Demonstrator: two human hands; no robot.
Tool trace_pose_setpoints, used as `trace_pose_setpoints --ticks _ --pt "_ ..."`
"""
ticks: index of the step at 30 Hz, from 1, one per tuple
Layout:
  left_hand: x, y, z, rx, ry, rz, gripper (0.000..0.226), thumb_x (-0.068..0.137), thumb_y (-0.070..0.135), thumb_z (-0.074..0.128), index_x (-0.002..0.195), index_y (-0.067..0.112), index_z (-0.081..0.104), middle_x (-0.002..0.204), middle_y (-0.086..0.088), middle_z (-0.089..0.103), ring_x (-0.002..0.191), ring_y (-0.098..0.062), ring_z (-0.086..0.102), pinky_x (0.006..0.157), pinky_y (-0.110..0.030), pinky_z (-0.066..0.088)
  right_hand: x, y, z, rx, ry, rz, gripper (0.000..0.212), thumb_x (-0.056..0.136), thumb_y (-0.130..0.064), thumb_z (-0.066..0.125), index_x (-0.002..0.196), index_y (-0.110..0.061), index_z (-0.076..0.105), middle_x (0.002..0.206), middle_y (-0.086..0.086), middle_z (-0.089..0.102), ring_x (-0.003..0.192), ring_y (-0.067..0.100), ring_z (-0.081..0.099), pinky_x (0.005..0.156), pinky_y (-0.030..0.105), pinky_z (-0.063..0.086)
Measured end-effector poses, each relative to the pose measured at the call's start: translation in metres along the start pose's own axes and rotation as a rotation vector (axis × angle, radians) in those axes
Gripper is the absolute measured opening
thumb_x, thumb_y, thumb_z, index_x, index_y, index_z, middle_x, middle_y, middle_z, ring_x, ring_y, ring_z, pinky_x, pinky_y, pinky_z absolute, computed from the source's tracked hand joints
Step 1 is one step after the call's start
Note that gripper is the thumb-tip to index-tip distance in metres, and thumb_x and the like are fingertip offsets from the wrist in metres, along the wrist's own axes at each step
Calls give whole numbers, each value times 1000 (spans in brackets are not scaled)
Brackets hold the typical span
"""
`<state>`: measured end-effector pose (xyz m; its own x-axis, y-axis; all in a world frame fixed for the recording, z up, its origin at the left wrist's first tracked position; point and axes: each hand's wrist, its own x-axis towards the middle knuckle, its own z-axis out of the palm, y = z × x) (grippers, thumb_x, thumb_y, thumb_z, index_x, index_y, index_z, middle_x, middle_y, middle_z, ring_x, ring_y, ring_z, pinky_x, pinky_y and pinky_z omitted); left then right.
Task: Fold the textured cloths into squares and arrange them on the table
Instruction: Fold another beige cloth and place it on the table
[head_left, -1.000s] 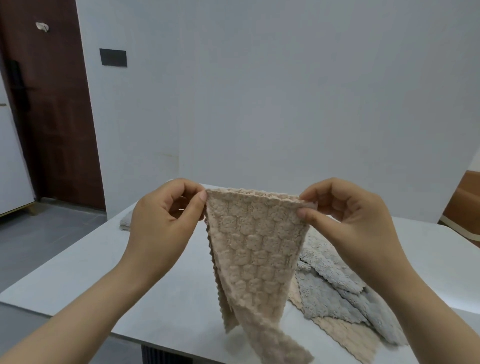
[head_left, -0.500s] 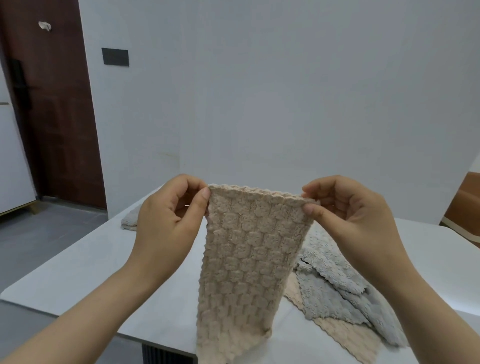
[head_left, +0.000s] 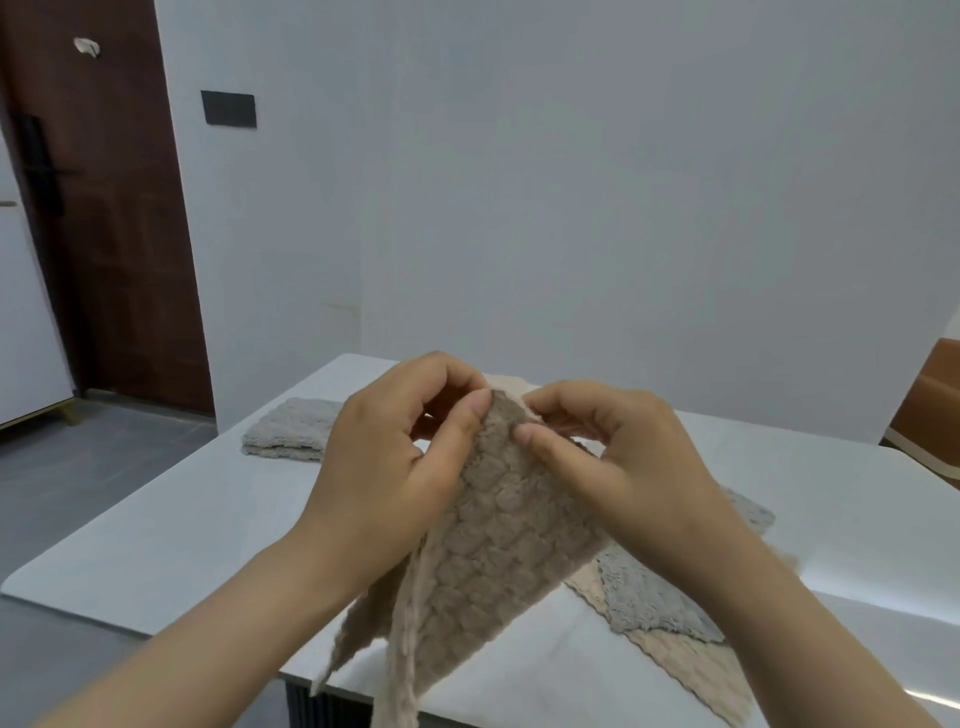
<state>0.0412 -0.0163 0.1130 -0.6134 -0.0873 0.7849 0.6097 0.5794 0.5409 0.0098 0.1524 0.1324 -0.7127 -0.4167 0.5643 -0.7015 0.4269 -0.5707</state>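
I hold a beige textured cloth (head_left: 483, 561) in the air above the white table (head_left: 171, 530). My left hand (head_left: 395, 457) and my right hand (head_left: 613, 457) pinch its top edge close together, so the cloth hangs folded lengthwise and drapes past the table's front edge. A heap of loose grey and beige cloths (head_left: 654, 603) lies on the table under my right forearm, partly hidden. A folded stack of cloths (head_left: 291, 428), grey on top of beige, rests at the table's far left.
A white wall stands right behind the table. A dark wooden door (head_left: 98, 208) and grey floor are at the left. A brown and white piece of furniture (head_left: 930, 415) shows at the right edge.
My hands have come together from wide apart, bringing the two top corners of the beige cloth side by side. The view has tilted down, showing the folded stack more fully.
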Motion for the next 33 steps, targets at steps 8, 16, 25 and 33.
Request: trace_pose_setpoints --ticks 8,16,25,33 --pt "-26 -21 3 -227 -270 -342 44 64 56 68 103 36 59 95 12 66 87 -5 66 76 -16 52 4 10 -2 -80 150 10 11 89 -26 63 78 -25 65 67 -12 64 60 5 56 54 12 38" --pt "-46 -39 20 -248 -309 -426 21 82 22 71 97 22 57 93 4 69 88 -10 67 85 -28 55 5 19 -1 21 109 81 12 87 -32 67 77 -26 69 74 -14 67 57 4 56 56 13 42" --pt "-48 -42 26 -261 -308 -329 19 80 43 58 90 33 72 118 26 62 115 3 55 96 -25 43 11 13 -16 -52 21 3 13 93 -23 58 82 -22 65 76 1 67 74 18 61 69 33 47" --pt "-49 -50 25 -335 -555 -339 22 85 20 56 78 31 74 97 15 69 101 -3 62 85 -18 45 14 16 -12 -177 91 -147 11 96 -19 53 86 -18 59 64 4 59 61 16 51 57 26 39"
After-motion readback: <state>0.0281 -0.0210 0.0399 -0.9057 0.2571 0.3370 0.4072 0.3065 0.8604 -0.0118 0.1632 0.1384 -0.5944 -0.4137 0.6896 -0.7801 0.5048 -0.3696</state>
